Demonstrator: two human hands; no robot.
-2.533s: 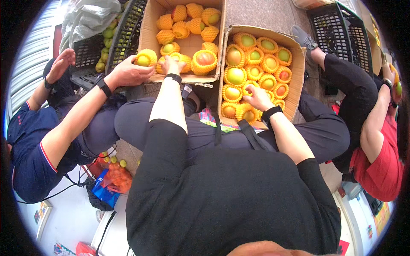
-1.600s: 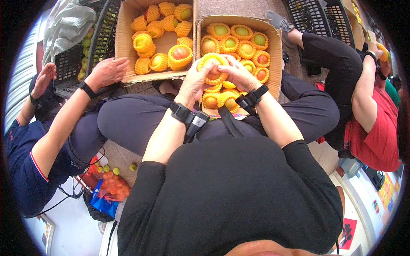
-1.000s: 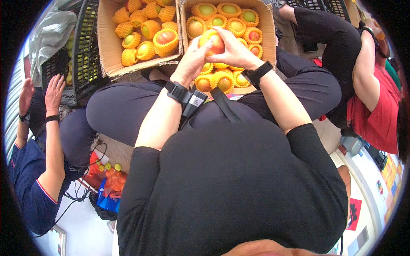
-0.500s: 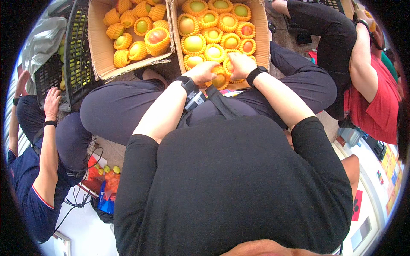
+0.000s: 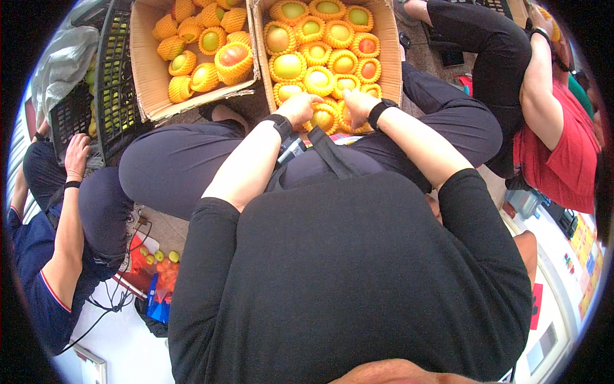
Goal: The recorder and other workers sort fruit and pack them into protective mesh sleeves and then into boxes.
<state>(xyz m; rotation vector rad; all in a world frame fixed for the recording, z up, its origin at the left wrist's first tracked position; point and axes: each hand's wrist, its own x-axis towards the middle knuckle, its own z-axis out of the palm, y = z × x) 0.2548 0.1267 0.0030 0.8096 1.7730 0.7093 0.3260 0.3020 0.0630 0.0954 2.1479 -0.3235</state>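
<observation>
Two cardboard boxes stand in front of me, holding round yellow-green and reddish fruits in yellow foam nets. At the near edge of the right box [image 5: 391, 29], a netted fruit [image 5: 323, 118] sits between my hands. My left hand [image 5: 298, 109] is over the box's near left corner, fingers stretched toward this fruit's upper left side. My right hand [image 5: 361, 106] is at the near right, its fingers apart and partly hidden, beside another netted fruit [image 5: 346, 116]. Neither hand visibly lifts anything.
The left box [image 5: 144, 70] holds several netted fruits, loosely piled. Beyond it stands a black plastic crate [image 5: 115, 77] at the left. A person in dark blue [image 5: 64, 256] sits at my left, another in red [image 5: 563, 153] at my right. Fruits and a bag [image 5: 167, 272] lie behind the left knee.
My hands have drawn slightly apart from the netted fruit, which now shows more between them in the right box. The left neighbour's far hand has lowered.
</observation>
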